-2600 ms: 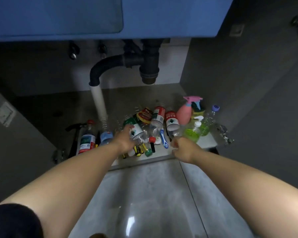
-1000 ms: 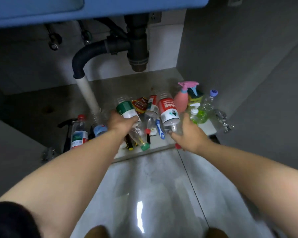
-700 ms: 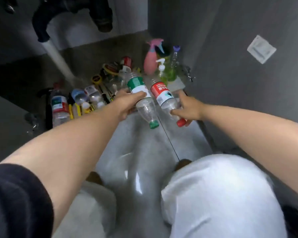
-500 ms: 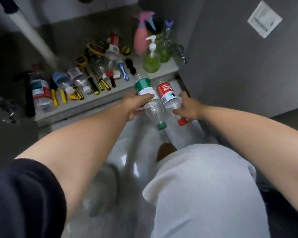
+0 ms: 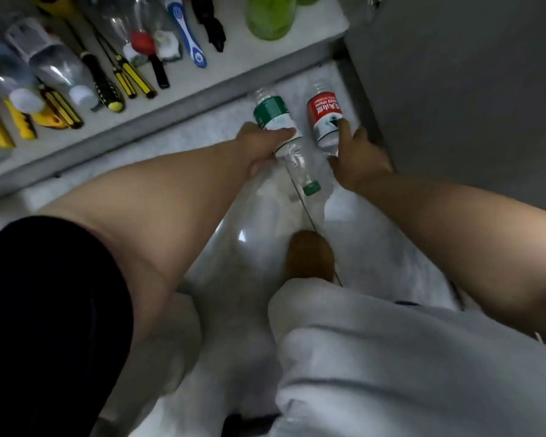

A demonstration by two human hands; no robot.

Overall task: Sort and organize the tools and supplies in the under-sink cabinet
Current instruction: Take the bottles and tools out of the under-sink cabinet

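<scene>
My left hand (image 5: 260, 146) grips a clear plastic bottle with a green label (image 5: 273, 116), its green cap pointing toward me. My right hand (image 5: 356, 159) grips a clear bottle with a red label (image 5: 323, 116). Both bottles are low over the pale floor tiles, just in front of the cabinet's white base shelf (image 5: 265, 55); whether they touch the floor I cannot tell. On the shelf lie several yellow-and-black screwdrivers (image 5: 123, 77), a blue toothbrush (image 5: 188, 33), empty clear bottles (image 5: 51, 61) and a green soap bottle (image 5: 270, 17).
The grey cabinet door (image 5: 470, 89) stands open on the right, close to my right hand. My knee in light trousers (image 5: 407, 357) fills the lower right, and a brown slipper toe (image 5: 308, 255) shows on the glossy tile floor (image 5: 249, 234).
Both hands lifted a bottle each off the shelf and brought them out and down to the floor in front of the cabinet. The view tilted down as I crouched lower.
</scene>
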